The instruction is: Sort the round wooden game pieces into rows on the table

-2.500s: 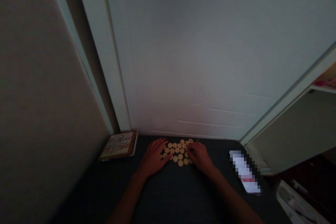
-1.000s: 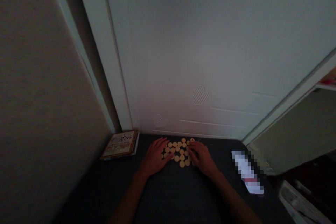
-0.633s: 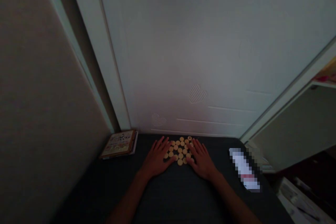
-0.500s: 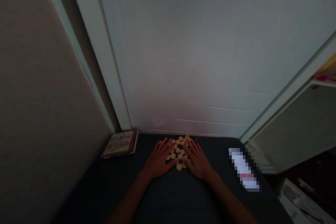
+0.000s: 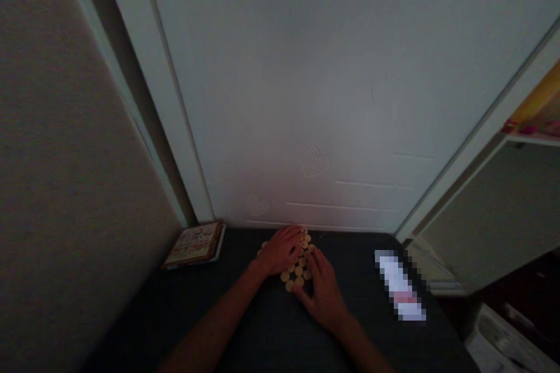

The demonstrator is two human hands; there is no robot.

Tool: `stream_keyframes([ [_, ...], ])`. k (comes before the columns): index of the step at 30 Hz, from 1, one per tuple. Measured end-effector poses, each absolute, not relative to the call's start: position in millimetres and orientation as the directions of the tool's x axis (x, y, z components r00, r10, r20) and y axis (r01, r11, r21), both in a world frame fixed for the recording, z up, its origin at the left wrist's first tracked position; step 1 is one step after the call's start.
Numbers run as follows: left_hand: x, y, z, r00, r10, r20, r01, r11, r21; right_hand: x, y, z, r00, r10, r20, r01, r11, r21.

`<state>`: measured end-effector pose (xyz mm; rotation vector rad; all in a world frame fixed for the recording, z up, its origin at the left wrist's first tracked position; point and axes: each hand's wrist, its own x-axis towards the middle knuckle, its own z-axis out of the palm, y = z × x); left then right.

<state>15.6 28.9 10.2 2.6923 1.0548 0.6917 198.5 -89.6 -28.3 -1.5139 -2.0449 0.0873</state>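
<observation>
Round discs (image 5: 298,271): a pale, wood-coloured cluster, lying flat on the dark table (image 5: 271,332) before me, close to its far edge; most of those in sight fill the gap between the two hands.
Left hand (image 5: 280,250): palm down over the far-left part of the cluster, fingers extended, thumb slightly apart; a few discs show past its outer edge, others near its fingertips. What lies under the palm is hidden.
Right hand (image 5: 326,288): loosely open, thumb spread well away from the fingers, curving round the cluster's right and near sides; fingertips and thumb tip reach the outermost discs. Whether it grips any one, I cannot tell.
Books (image 5: 195,243): stacked at the table's far-left corner, well apart from the discs.
Blurred bright object (image 5: 400,285): on the table, right of the right hand.
</observation>
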Motion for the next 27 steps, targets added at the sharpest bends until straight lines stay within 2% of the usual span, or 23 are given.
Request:
stream_keyframes([
  [6, 31.7, 43.6, 8.3, 0.721, 0.632, 0.285, 0.568, -0.774, 0.279, 195.3, -96.1, -31.6, -0.114, 0.904, 0.412, 0.882, 0.283, -0.377],
  [11, 13.4, 29.7, 9.2, 0.701, 0.673, 0.236, 0.611, -0.737, 0.289, 197.5, -87.6, -29.2, -0.176, 0.904, 0.389, 0.882, 0.320, -0.345],
  [15, -2.5, 16.7, 7.3, 0.671, 0.705, 0.231, 0.639, -0.707, 0.303, 201.5, -83.8, -33.4, -0.214, 0.903, 0.372, 0.877, 0.346, -0.333],
  [22, -17.6, -7.4, 1.1, 0.634, 0.726, 0.265, 0.661, -0.687, 0.301, 209.7, -76.4, -35.2, -0.156, 0.892, 0.424, 0.878, 0.322, -0.354],
  [27, -25.3, -23.5, -7.6, 0.556, 0.770, 0.313, 0.718, -0.635, 0.286, 214.0, -71.2, -30.3, -0.172, 0.906, 0.387, 0.880, 0.318, -0.352],
])
